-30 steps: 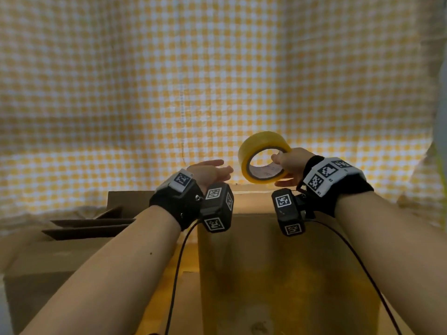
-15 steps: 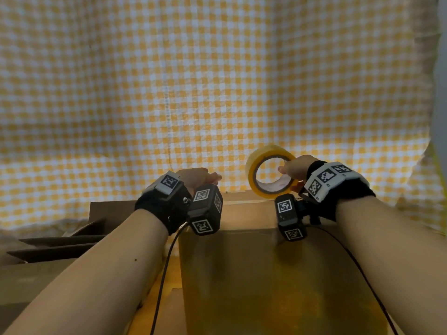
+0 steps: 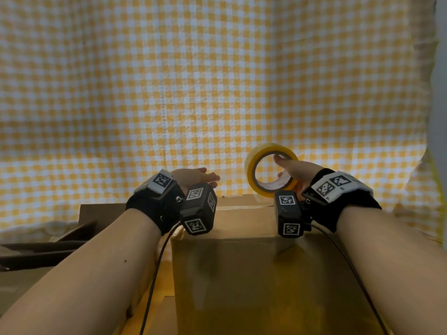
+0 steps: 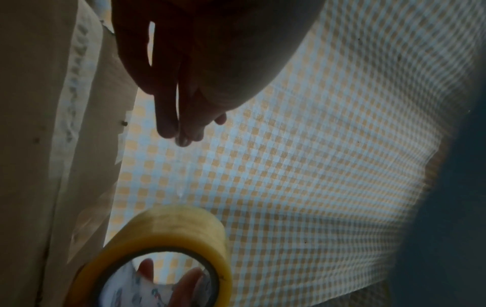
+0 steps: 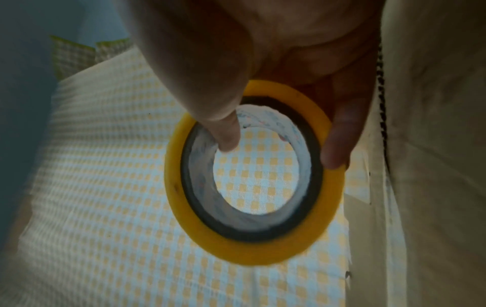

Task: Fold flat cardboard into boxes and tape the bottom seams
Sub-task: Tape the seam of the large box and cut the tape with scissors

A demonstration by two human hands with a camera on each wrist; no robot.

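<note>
A folded cardboard box (image 3: 244, 274) stands in front of me, its top face towards the far cloth. My right hand (image 3: 294, 174) holds a yellow tape roll (image 3: 251, 172) upright above the box's far right edge, thumb inside the core and fingers round the outer rim (image 5: 252, 247). The same roll (image 4: 168, 234) shows low in the left wrist view. My left hand (image 3: 196, 176) hovers over the box's far left corner, fingers (image 4: 170, 112) straight and close together, holding nothing. A strip of clear tape (image 4: 71, 87) runs along the box face beside it.
A yellow-and-white checked cloth (image 3: 217, 93) covers the table and rises behind. More cardboard pieces (image 3: 48, 247) lie stacked at the left. Cables (image 3: 154, 274) trail from both wrist cameras down along the box's sides.
The view has shifted so the box sits further right. The right hand has tilted the tape roll and lowered it slightly. The left hand stays beside it, lower and flatter than before.
</note>
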